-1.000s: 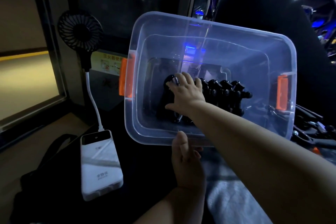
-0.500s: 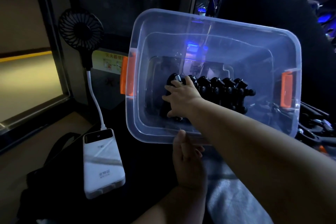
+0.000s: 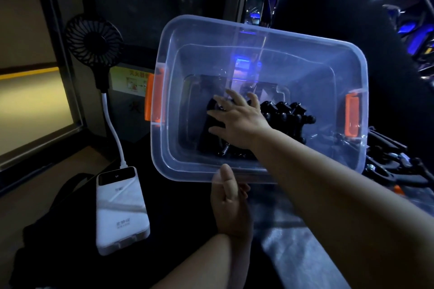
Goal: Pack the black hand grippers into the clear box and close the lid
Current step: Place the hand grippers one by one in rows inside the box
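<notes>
The room is dim with blue light at the back, and on the dark surface a small black fan (image 3: pixel 94 42) stands cabled to a white power bank (image 3: pixel 121 209). The left hand (image 3: pixel 229 204) grips the near rim of the open-topped clear box (image 3: pixel 281 34), thumb up and fingers curled beneath. Inside, the right hand (image 3: pixel 239 122) rests with fingers spread, grasping nothing, on the black hand grippers (image 3: pixel 286 115) lying on the box floor.

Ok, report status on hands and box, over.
Right hand, fingers spread, rests on hand grippers in clear box. Left hand grips its near rim. No lid in view.
</notes>
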`<state>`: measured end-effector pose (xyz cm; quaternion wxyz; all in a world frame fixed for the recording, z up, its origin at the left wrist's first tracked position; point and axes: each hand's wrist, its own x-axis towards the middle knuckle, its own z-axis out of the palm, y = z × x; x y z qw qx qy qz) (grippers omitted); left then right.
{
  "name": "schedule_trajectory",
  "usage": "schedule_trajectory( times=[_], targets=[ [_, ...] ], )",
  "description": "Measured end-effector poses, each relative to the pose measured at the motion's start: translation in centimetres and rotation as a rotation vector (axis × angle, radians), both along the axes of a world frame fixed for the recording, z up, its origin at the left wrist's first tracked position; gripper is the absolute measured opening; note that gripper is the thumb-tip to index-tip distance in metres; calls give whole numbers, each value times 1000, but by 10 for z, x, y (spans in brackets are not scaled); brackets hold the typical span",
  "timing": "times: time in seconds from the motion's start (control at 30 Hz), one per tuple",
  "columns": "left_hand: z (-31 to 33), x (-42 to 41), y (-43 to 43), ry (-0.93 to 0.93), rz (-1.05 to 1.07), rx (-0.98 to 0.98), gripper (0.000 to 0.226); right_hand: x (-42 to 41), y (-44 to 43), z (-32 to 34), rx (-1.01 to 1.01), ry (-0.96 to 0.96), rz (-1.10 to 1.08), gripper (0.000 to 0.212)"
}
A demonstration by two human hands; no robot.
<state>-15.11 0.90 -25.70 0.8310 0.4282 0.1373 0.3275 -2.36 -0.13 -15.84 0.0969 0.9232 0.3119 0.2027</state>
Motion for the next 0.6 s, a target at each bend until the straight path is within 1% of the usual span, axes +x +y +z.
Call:
schedule_trajectory(
  times=[0.03, 0.07, 0.13, 0.2, 0.23, 0.33, 0.43, 0.5, 0.6],
  targets=[
    [-1, 2, 1, 18, 1, 32, 60, -3, -8, 1, 85, -35, 2, 52],
    [-1, 3, 2, 43, -17, 58, 59, -6, -17, 0, 167, -73, -1, 48],
    [-1, 3, 3, 93, -83, 99, 47, -14, -36, -3, 340, -136, -16, 39],
    [0, 2, 1, 125, -159, 131, 36, -24, -57, -9, 499, -193, -34, 37],
    [0, 1, -1, 129, -197, 154, 34, -29, -68, -12, 555, -227, -40, 37],
    [1, 0, -5, 117, -297, 214, 40, -45, -101, -22, 625, -333, -52, 32],
    [2, -1, -6, 126, -379, 234, 31, -56, -133, -37, 655, -418, -96, 27],
    [4, -2, -7, 115, -422, 235, 28, -59, -153, -48, 692, -450, -142, 30],
    [7, -3, -9, 111, -467, 274, 33, -61, -173, -57, 752, -458, -171, 34]
  ],
)
